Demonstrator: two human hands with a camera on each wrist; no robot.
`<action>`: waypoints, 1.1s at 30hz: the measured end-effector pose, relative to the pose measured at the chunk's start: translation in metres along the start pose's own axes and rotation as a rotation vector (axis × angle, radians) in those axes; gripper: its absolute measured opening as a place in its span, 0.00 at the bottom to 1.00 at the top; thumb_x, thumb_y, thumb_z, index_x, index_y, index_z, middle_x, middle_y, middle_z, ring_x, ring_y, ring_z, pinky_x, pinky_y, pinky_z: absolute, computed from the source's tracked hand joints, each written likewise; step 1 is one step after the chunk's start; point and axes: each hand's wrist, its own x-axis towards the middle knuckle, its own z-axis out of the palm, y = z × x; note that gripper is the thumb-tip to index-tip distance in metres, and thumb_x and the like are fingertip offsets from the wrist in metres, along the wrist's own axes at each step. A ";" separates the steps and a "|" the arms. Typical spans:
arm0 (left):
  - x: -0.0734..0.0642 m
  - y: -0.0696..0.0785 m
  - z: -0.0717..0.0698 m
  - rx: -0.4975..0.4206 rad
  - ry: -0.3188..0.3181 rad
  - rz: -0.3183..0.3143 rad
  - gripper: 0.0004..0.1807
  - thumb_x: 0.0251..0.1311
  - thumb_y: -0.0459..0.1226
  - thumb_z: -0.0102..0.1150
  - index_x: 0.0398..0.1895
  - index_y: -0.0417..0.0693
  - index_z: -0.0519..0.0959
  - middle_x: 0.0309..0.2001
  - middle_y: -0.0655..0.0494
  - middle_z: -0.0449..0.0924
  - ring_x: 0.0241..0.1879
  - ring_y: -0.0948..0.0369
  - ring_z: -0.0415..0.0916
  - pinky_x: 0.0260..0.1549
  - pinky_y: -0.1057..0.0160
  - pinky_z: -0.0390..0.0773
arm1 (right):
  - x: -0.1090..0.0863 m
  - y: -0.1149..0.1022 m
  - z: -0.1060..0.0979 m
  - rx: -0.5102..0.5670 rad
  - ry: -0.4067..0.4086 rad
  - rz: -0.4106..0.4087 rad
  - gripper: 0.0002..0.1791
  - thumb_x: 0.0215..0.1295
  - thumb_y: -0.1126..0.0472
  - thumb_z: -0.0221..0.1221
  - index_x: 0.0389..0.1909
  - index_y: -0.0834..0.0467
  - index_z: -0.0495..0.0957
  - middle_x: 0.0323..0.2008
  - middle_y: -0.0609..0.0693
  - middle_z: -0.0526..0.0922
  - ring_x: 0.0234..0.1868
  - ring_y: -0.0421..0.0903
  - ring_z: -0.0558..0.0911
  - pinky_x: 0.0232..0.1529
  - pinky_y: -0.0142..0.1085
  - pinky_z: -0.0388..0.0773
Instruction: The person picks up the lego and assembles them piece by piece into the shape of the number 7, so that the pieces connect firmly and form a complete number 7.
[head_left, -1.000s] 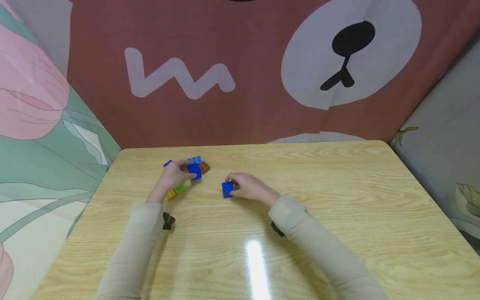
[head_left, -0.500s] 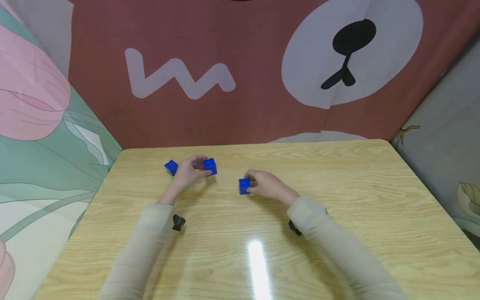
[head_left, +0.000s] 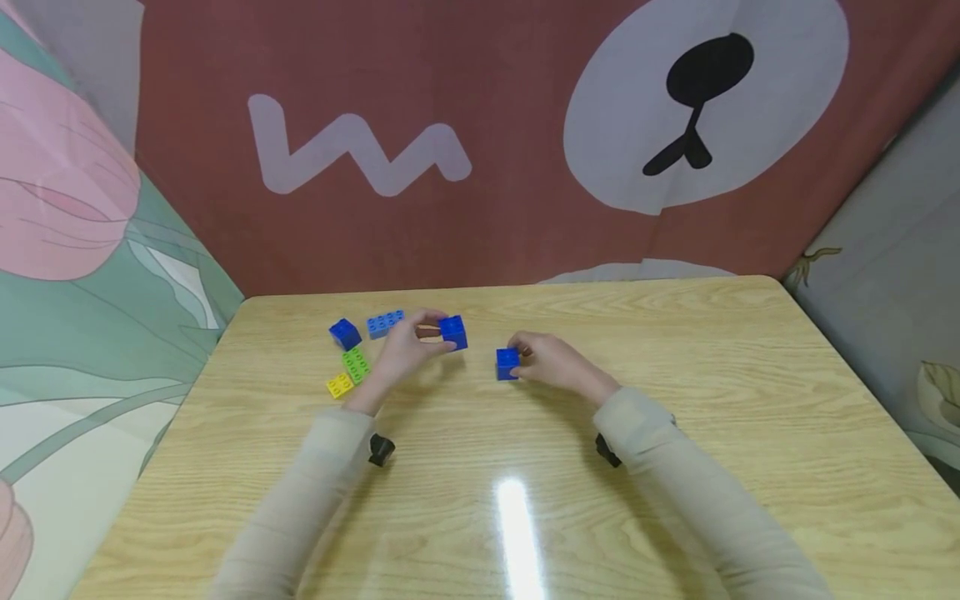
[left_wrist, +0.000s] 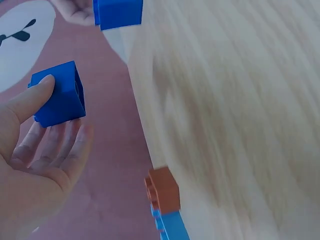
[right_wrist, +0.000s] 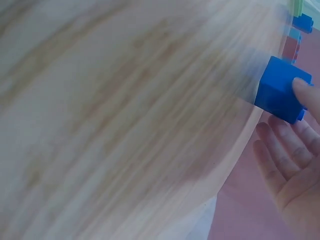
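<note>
My left hand [head_left: 405, 354] pinches a blue toy building block [head_left: 453, 332] between thumb and fingers, above the table. In the left wrist view the thumb lies on one face of this block [left_wrist: 61, 95] and the fingers are under the opposite side. My right hand [head_left: 558, 364] pinches a second blue building block [head_left: 507, 364], a short way right of the first and nearer to me. The right wrist view shows the thumb on that block [right_wrist: 280, 90], its studs turned toward the palm. The two blocks are apart.
Left of my left hand on the wooden table [head_left: 465, 500] lie a third blue block [head_left: 345, 334], a light blue brick [head_left: 385, 323], a green brick [head_left: 356, 365] and a yellow brick [head_left: 339, 385]. An orange-brown brick [left_wrist: 164, 190] touches the light blue one. A printed cloth [head_left: 510, 217] hangs behind.
Both hands have moved right, each carrying its blue block. The left hand has left the group of bricks, so the third blue, green and yellow bricks show more fully.
</note>
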 end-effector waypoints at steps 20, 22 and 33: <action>0.010 0.017 0.047 -0.003 -0.063 0.169 0.25 0.57 0.34 0.65 0.59 0.43 0.74 0.58 0.44 0.76 0.56 0.48 0.77 0.53 0.56 0.81 | 0.001 0.001 -0.010 0.296 0.192 -0.154 0.28 0.63 0.60 0.62 0.62 0.64 0.70 0.58 0.62 0.77 0.58 0.59 0.77 0.61 0.51 0.75; 0.009 0.017 0.050 -0.002 -0.065 0.201 0.25 0.57 0.34 0.65 0.59 0.41 0.74 0.57 0.43 0.77 0.55 0.48 0.78 0.52 0.57 0.81 | 0.000 0.001 -0.010 0.292 0.195 -0.153 0.26 0.63 0.61 0.62 0.61 0.63 0.71 0.57 0.62 0.78 0.57 0.59 0.78 0.60 0.51 0.75; 0.008 0.018 0.060 0.027 -0.094 0.213 0.22 0.66 0.39 0.55 0.62 0.45 0.73 0.59 0.46 0.76 0.57 0.50 0.77 0.54 0.56 0.80 | -0.004 0.010 -0.012 0.285 0.165 -0.102 0.25 0.64 0.59 0.61 0.61 0.61 0.72 0.56 0.60 0.79 0.56 0.56 0.79 0.61 0.49 0.75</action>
